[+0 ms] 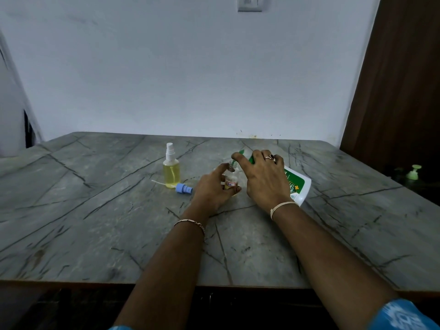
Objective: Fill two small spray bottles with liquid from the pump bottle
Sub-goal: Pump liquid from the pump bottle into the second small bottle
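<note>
A small clear spray bottle (231, 181) with a red-edged label stands uncapped on the grey table (95, 222), and my left hand (213, 189) grips it around its body. My right hand (264, 177) holds the white and green pump bottle (297, 186) tilted over, its green nozzle (241, 152) pointing down at the small bottle's open neck. To the left stands a second spray bottle (171, 171), full of yellow liquid and topped with a white sprayer. A loose blue sprayer head (183, 188) with its white tube lies on the table beside that bottle.
The table runs back to a pale wall. A dark brown panel (392, 91) stands at the right, and a small light green pump top (414, 172) sits in the shadow beyond the table's right edge. The near table edge runs across the bottom.
</note>
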The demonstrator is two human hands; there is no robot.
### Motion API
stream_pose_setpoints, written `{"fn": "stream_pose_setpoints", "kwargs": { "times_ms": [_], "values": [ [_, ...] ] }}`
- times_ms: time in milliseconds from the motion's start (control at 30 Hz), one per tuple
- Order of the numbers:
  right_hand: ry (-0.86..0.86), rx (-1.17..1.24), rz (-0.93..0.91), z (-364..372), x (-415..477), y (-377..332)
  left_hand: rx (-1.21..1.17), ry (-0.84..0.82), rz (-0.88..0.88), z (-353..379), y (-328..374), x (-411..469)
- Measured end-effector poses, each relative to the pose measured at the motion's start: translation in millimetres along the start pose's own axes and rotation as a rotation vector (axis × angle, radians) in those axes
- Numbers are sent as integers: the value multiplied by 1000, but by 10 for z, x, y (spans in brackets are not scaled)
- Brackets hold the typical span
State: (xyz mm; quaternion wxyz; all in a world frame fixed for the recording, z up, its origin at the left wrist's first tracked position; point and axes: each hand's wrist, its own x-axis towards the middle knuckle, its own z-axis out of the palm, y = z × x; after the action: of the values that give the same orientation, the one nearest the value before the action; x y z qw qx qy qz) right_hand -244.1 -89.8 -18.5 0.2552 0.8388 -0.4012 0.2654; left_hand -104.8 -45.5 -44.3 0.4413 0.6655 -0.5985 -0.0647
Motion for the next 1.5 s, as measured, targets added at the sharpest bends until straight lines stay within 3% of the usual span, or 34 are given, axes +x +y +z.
{"fn": "stream_pose_setpoints", "kwargs": {
  "times_ms": [1500],
  "values": [
    [6, -11, 12, -24, -3, -43, 24, 6, 19, -9, -6, -8]
  ]
}}
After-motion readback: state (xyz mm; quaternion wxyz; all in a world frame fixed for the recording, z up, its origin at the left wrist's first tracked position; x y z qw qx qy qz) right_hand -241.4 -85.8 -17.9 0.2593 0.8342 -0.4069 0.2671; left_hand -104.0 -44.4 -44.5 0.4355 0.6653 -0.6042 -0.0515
